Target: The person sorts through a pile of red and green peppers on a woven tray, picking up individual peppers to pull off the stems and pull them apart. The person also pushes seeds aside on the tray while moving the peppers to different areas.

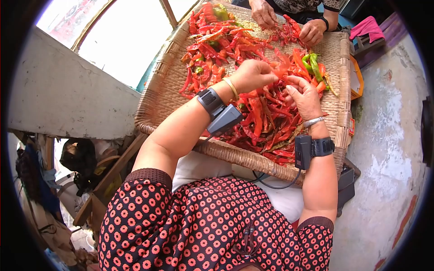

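Note:
A large woven wicker tray (178, 86) in front of me holds a heap of red chili peppers (257, 113), some glossy and some shrivelled. My left hand (253, 77) is closed over the middle of the heap, with a red chili pepper (282, 65) at its fingertips, smeared by motion. Just to its right, my right hand (305, 97) has its fingers curled toward the thumb; what they pinch is too small to make out. Green chili peppers (312, 64) lie beyond my right hand.
Across the tray, another person's hands (312, 32) handle red chilies at the far edge. A window (122, 36) and a pale wall (72, 90) stand at left, cluttered items below. At right are an orange-edged container (357, 77), a pink cloth (367, 28) and concrete floor (384, 135).

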Demonstrator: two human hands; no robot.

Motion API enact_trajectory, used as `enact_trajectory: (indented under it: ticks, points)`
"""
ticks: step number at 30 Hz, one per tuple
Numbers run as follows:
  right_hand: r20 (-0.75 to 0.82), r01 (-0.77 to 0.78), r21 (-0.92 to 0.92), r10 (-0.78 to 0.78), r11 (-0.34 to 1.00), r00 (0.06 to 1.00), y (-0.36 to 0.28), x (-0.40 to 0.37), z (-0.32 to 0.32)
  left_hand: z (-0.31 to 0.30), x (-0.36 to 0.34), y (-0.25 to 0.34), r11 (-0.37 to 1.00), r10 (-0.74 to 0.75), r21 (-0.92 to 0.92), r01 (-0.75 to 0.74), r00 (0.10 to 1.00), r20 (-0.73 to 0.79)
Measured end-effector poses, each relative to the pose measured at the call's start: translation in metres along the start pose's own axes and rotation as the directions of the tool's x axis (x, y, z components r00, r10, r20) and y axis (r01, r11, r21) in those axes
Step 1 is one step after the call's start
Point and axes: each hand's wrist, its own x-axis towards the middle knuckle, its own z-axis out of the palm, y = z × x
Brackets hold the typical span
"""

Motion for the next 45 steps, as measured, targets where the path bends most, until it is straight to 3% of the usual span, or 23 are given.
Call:
enact_trajectory:
  ticks: [1, 2, 3, 5, 6, 7, 8, 9, 16, 18, 20, 21, 26, 28, 32, 34, 38, 40, 42, 44, 45]
  points:
    - [0.001, 0.129, -0.244, -0.133, 0.961, 0.991, 0.010, 0.003, -0.001, -0.003, 0.007, -0.009, 0.991, 0.127, 0.061, -0.116, 0.970, -0.208]
    - [0.034, 0.245, -0.472, -0.260, 0.847, 0.965, 0.016, 0.005, -0.003, -0.005, 0.012, -0.017, 0.966, 0.257, 0.144, -0.216, 0.881, -0.398]
    - [0.083, 0.234, -0.566, -0.227, 0.790, 0.970, 0.012, 0.002, 0.002, -0.010, 0.010, -0.014, 0.965, 0.257, 0.145, -0.216, 0.881, -0.398]
    - [0.207, 0.337, -0.708, -0.274, 0.621, 0.939, 0.013, -0.003, 0.012, -0.024, 0.003, -0.010, 0.854, 0.233, 0.517, -0.063, 0.933, -0.272]
    - [0.269, 0.409, -0.745, -0.323, 0.527, 0.907, 0.017, -0.004, 0.015, -0.026, 0.002, -0.013, 0.854, 0.233, 0.517, -0.062, 0.934, -0.272]
    - [0.293, 0.426, -0.754, -0.325, 0.500, 0.899, 0.021, -0.004, 0.017, -0.026, 0.001, -0.020, 0.815, 0.132, 0.578, -0.044, 0.985, -0.110]
    - [0.294, 0.427, -0.753, -0.324, 0.501, 0.899, 0.024, -0.003, 0.017, -0.024, 0.001, -0.028, 0.770, 0.013, 0.637, -0.040, 0.999, 0.047]
    - [0.287, 0.404, -0.753, -0.292, 0.519, 0.912, 0.026, -0.002, 0.018, -0.022, 0.001, -0.028, 0.723, 0.036, 0.683, -0.100, 0.994, 0.108]
    - [0.167, 0.296, -0.745, -0.263, 0.598, 0.950, 0.033, 0.001, 0.014, -0.028, -0.001, -0.022, 0.717, 0.001, 0.685, -0.131, 0.982, 0.187]
    - [0.141, 0.291, -0.720, -0.277, 0.630, 0.950, 0.032, 0.004, 0.012, -0.035, -0.002, -0.020, 0.774, -0.006, 0.609, -0.174, 0.960, 0.282]
    - [-0.057, 0.080, -0.372, -0.109, 0.925, 0.992, 0.027, 0.007, 0.007, -0.040, -0.006, -0.016, 0.790, -0.021, 0.589, -0.167, 0.954, 0.298]
    - [-0.078, 0.065, -0.267, -0.088, 0.962, 0.993, 0.018, 0.007, 0.005, -0.042, -0.007, -0.017, 0.795, 0.004, 0.573, -0.197, 0.947, 0.320]
    - [-0.153, 0.108, 0.192, -0.079, 0.975, 0.985, 0.001, 0.006, -0.019, -0.044, -0.005, -0.014, 0.832, -0.008, 0.516, -0.202, 0.926, 0.376]
    - [-0.171, 0.152, 0.292, -0.105, 0.944, 0.980, -0.001, 0.004, -0.027, -0.045, -0.007, -0.009, 0.938, 0.029, 0.309, -0.155, 0.925, 0.378]
    - [-0.212, 0.086, 0.245, -0.033, 0.966, 0.977, -0.002, 0.004, -0.034, -0.051, -0.014, 0.013, 0.995, -0.013, 0.096, -0.027, 0.919, 0.394]
    - [-0.131, 0.071, 0.256, -0.038, 0.964, 0.991, -0.001, 0.006, -0.032, -0.053, -0.019, 0.023, 0.988, -0.056, -0.108, 0.113, 0.904, 0.425]
    - [-0.194, 0.132, 0.283, -0.078, 0.950, 0.978, -0.016, 0.000, -0.007, -0.052, -0.023, 0.031, 0.934, 0.000, -0.325, 0.151, 0.907, 0.420]
    - [0.001, 0.083, -0.097, -0.083, 0.992, 0.997, -0.004, 0.002, -0.010, -0.049, -0.025, 0.034, 0.919, 0.001, -0.367, 0.145, 0.929, 0.371]
    - [0.228, 0.091, -0.200, -0.044, 0.975, 0.973, -0.008, -0.001, -0.006, -0.045, -0.022, 0.032, 0.903, 0.002, -0.407, 0.137, 0.946, 0.324]
    - [0.287, 0.037, 0.108, -0.066, 0.994, 0.956, -0.018, -0.013, 0.012, -0.040, -0.018, 0.023, 0.872, 0.015, -0.475, 0.117, 0.964, 0.265]
    - [0.288, 0.035, 0.106, -0.065, 0.994, 0.955, -0.017, -0.015, 0.016, -0.038, -0.018, 0.024, 0.871, 0.014, -0.477, 0.118, 0.964, 0.264]
